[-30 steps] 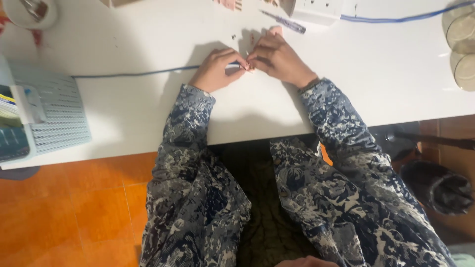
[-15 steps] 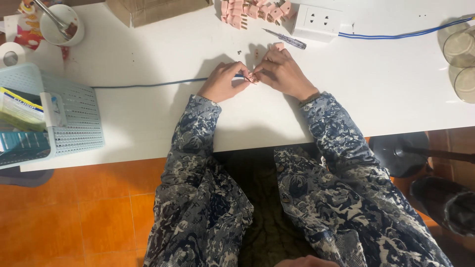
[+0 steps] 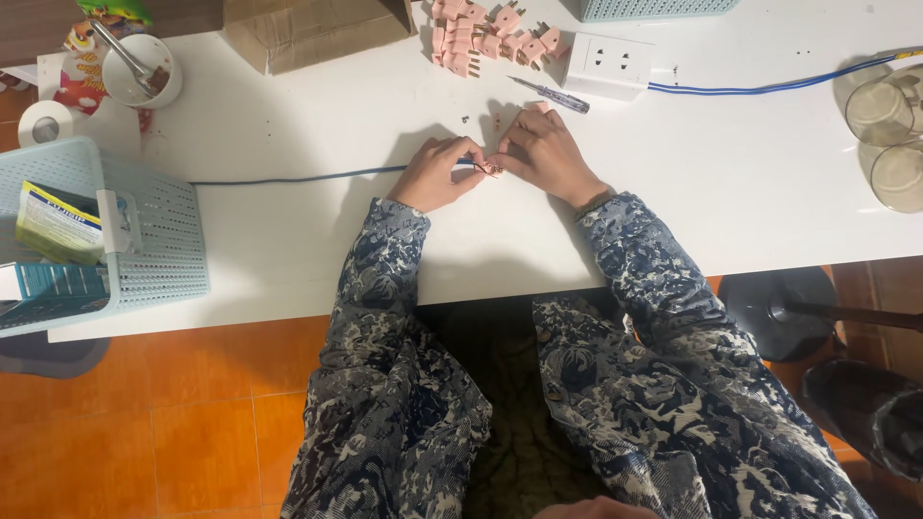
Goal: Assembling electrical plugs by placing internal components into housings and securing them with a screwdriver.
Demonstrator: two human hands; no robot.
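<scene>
My left hand (image 3: 436,174) grips the end of a blue cable (image 3: 288,179) that runs left across the white table (image 3: 288,250). My right hand (image 3: 543,154) meets it, fingertips pinching the cable's bared copper wire ends (image 3: 488,169) between the two hands. Both hands rest on the tabletop, sleeves in a blue patterned fabric. Just beyond my right hand lies a small screwdriver (image 3: 550,94) with a clear handle.
A pile of pink plugs (image 3: 481,37) and a white socket block (image 3: 608,65) with its blue cord (image 3: 769,88) lie at the back. Light-blue basket (image 3: 144,240) holding packets sits at left, cardboard box (image 3: 317,29), cup (image 3: 141,69), tape roll (image 3: 44,121), glass jars (image 3: 889,135) at right.
The view has tilted so more of the table's far side shows. My hands stay together on the cable end, with only small finger shifts.
</scene>
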